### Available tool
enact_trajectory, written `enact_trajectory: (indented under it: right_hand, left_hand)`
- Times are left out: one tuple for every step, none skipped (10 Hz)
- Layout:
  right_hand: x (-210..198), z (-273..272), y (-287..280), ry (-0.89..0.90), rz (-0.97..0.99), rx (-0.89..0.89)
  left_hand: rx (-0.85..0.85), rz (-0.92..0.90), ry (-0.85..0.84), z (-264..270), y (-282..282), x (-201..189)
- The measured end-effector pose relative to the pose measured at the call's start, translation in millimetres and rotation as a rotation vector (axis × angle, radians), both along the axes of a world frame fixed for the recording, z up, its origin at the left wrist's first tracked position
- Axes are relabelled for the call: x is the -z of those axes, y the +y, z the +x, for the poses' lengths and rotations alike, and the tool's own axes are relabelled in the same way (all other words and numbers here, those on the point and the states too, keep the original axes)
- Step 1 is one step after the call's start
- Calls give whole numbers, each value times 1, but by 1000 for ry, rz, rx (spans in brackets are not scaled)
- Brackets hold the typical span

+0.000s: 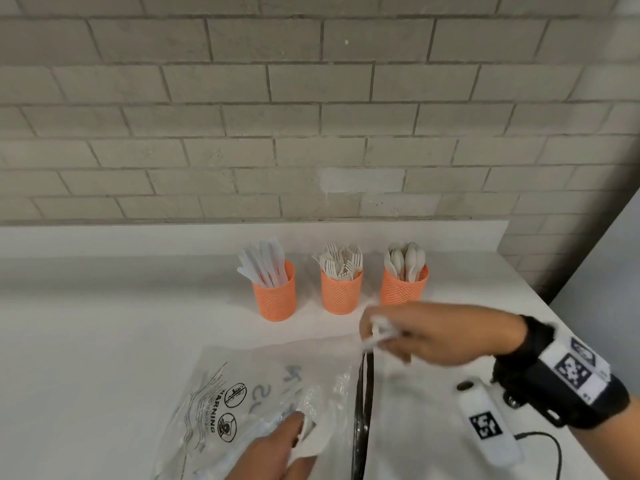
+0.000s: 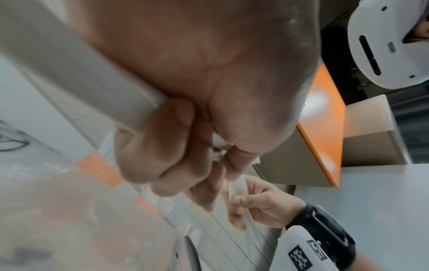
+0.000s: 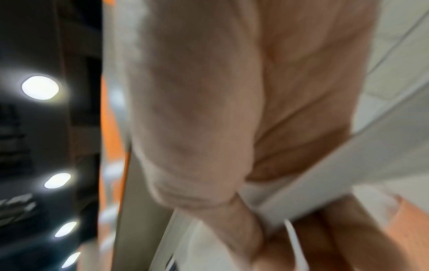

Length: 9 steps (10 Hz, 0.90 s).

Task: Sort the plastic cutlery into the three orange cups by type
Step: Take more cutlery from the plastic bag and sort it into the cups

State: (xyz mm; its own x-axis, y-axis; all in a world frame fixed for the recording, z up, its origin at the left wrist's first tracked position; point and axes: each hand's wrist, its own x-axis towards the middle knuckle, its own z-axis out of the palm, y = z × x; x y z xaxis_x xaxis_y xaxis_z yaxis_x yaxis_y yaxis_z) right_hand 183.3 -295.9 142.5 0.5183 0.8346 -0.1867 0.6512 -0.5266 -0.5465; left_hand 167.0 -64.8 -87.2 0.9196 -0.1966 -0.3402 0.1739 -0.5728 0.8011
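Orange cups at the counter's back, left to right: knife cup (image 1: 274,291), fork cup (image 1: 341,290), spoon cup (image 1: 403,284), all filled. Clear plastic bag (image 1: 256,403) is gripped by left hand (image 1: 277,452) with curled fingers; its edge is pinched by right hand (image 1: 426,336). Bag should be pulled open gently and checked for leftovers; contents cannot be made out.

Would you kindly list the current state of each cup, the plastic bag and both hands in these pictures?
Left cup: upright, holds knives.
Middle cup: upright, holds forks.
Right cup: upright, holds spoons.
Plastic bag: lying crumpled on the counter, gripped at two spots.
Left hand: pinches the bag's near part.
Right hand: grips a bunched white part of the bag, raised off the counter.
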Motion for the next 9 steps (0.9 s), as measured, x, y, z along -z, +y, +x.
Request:
enact_trajectory:
  right_hand:
    - [-5,33,-21,-58,591,353]
    - [-2,70,-32,32,1180,707]
    - [9,115,-37,118,1466,860]
    - [26,149,-34,21,1445,960]
    - [49,168,-26,-64,1253,1026]
    - [76,175,-24,-87,983,1101]
    - [90,177,-23,-186,849,1106]
    - [97,178,-27,-355,578,972]
    - [103,174,-30,-532,34,801]
  left_hand:
    - [-110,-186,-202,29,-1,61]
    - [-354,-405,-100,-119,53,-128]
    - [-451,-592,-84,-114,44,-139]
    - [-404,-442,-217,-105,43,-124]
    - [-372,-492,-195,-102,40,-143]
    - [-404,-513,-178,-95,33,-148]
    - [-441,-558,-138,-92,29,-153]
    - [-485,-622,-55,-89,24,-158]
    - [-493,-680,-9,-84,21,-164]
